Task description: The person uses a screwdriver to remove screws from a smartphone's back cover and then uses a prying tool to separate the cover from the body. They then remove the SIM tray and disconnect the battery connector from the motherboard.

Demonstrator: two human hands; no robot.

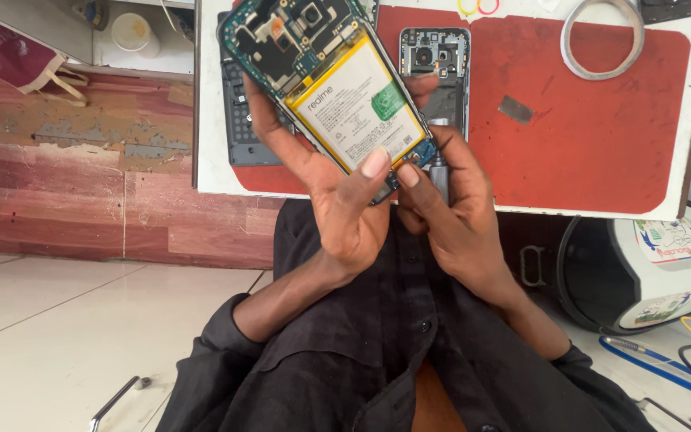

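Opened phone (325, 76), back cover off, held up over the near edge of the table (209, 96), tilted with its camera end up and to the left. Circuit board exposed at the top, white battery with yellow edges and a green sticker filling the middle.

Left hand (337, 208) grasps the phone from beneath, fingers wrapped behind its left side, thumb tip pressed on the battery's lower end.

Right hand (449, 216) is clenched on the phone's bottom right corner; a small grey tool (439, 172) is pinched in it, thumb tip right at the phone's lower edge, touching the left thumb.

Behind the phone, on the red mat (601, 120): grey back cover (435, 72) with camera cutout, dark frame (241, 128) on the left. Tape roll (601, 40) far right, two rubber bands (477, 6) at the far edge.
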